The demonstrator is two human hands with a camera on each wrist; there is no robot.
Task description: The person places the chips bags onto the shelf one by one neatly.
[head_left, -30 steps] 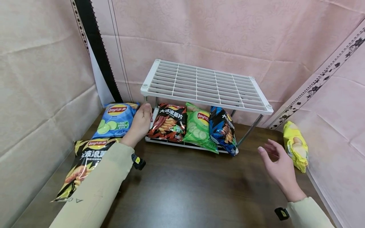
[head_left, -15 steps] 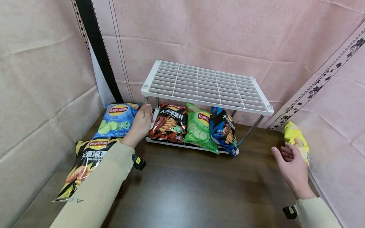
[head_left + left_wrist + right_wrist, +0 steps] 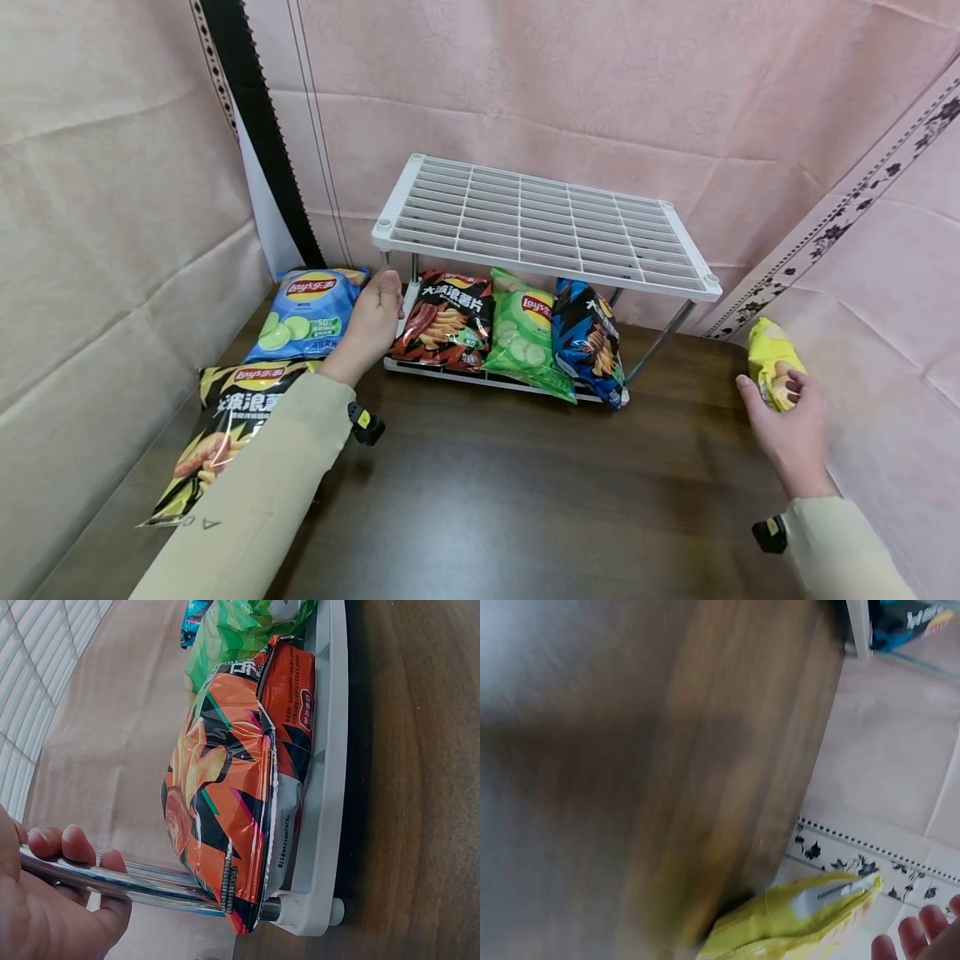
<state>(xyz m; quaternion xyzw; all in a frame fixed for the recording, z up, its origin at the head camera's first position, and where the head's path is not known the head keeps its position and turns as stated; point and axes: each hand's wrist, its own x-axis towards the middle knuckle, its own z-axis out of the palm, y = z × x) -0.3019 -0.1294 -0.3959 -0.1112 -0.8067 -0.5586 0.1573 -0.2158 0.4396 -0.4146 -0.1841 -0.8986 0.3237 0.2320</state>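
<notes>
My left hand (image 3: pixel 367 325) grips a chrome post (image 3: pixel 161 891) of the white wire rack (image 3: pixel 558 271), fingers curled round it in the left wrist view. Beside that post, a red-and-black chip bag (image 3: pixel 442 323) stands on the lower shelf. To its right are a green chip bag (image 3: pixel 528 337) and a dark blue chip bag (image 3: pixel 588 342). My right hand (image 3: pixel 795 429) reaches over a yellow chip bag (image 3: pixel 768 354) near the right wall. Its fingers (image 3: pixel 911 934) are spread in the right wrist view; whether they touch the bag I cannot tell.
Left of the rack lies a light blue chip bag (image 3: pixel 307 312); a black-and-yellow chip bag (image 3: pixel 225 442) is in front of it, partly under the left sleeve. Pink cloth walls (image 3: pixel 600 92) enclose the brown table (image 3: pixel 487 483) at the back and sides.
My right hand has moved right to the yellow bag and now covers its lower part. The left hand keeps its grip on the post, and the rack stays in place.
</notes>
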